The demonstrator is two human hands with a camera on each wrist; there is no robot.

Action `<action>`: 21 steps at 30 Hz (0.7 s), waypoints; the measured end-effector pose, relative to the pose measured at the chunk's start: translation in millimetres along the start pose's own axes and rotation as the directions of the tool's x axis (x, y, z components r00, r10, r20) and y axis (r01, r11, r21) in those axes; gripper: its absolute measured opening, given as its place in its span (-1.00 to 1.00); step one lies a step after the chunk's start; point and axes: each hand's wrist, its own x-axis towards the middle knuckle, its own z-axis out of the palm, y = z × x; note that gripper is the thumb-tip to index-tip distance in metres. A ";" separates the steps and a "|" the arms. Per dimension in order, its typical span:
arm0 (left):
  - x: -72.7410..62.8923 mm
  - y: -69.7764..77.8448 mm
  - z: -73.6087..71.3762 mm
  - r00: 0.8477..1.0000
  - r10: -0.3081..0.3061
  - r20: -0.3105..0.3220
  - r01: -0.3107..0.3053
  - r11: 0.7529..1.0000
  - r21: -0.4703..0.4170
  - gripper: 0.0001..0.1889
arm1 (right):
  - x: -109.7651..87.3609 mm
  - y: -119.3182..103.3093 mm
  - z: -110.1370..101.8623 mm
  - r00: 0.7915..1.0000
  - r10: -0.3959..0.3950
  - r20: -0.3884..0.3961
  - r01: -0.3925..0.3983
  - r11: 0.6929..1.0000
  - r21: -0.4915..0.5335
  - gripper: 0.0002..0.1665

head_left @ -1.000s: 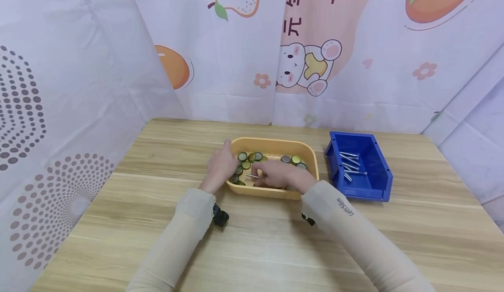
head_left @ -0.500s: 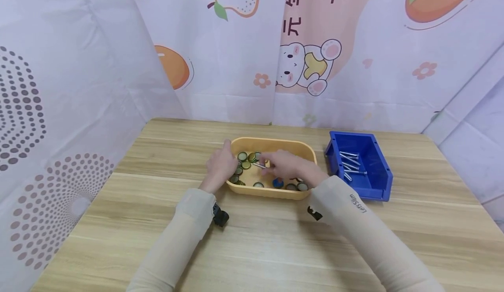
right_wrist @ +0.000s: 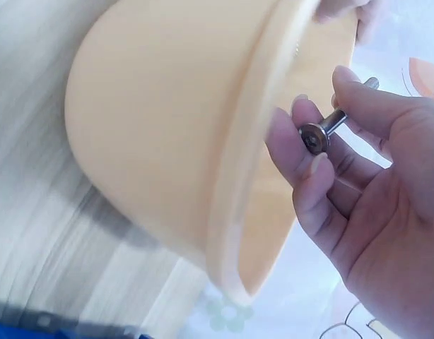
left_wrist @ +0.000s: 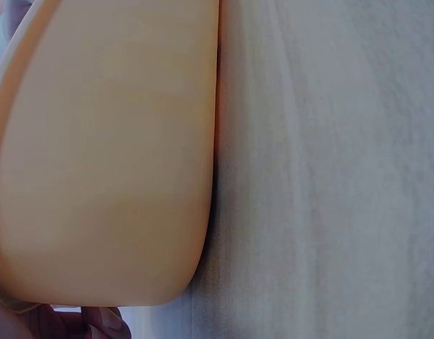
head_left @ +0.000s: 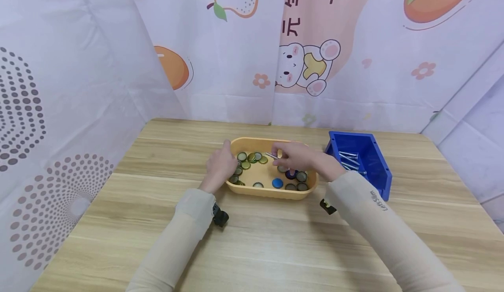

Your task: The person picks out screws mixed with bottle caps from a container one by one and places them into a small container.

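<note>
A yellow plastic tub [head_left: 271,192] stands on the table with several bottle caps inside, among them gold caps [head_left: 246,165] and a blue cap [head_left: 277,183]. My left hand [head_left: 222,163] grips the tub's left end; its curled fingers [left_wrist: 104,321] show at the bottom of the left wrist view. Over the tub's right half, my right hand [head_left: 298,155] pinches a silver bolt [right_wrist: 336,121] between thumb and fingers. The bolt's round flat head faces the right wrist camera, and its shank points away. Part of the far right rim is hidden behind this hand.
Right of the tub is a blue open-fronted bin [head_left: 379,165] holding several silver bolts [head_left: 348,156], partly covered by the right forearm. The wooden table [head_left: 260,248] runs back to a printed white curtain [head_left: 220,103].
My right hand has lifted from the middle of the tub and moved right and back with the bolt, uncovering caps at the front right. The left hand stays on the tub's end.
</note>
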 end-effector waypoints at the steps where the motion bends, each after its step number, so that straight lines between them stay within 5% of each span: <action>1: -0.1 0.1 0.0 1.000 0.001 -0.002 -0.001 1.000 0.001 -0.60 | -2.3 0.7 -2.1 1.000 0.005 0.003 -0.005 1.000 0.017 -0.83; 6: 0.8 -0.4 0.8 1.000 0.005 -0.005 -0.005 1.000 0.002 -0.58 | -17.2 4.5 -16.6 1.000 0.021 -0.016 -0.020 0.997 0.078 -0.80; 21: 0.3 0.4 0.0 1.000 -0.012 0.007 0.012 1.000 -0.006 -0.48 | -55.5 33.6 -55.2 0.988 0.076 -0.134 -0.074 0.997 0.023 -0.81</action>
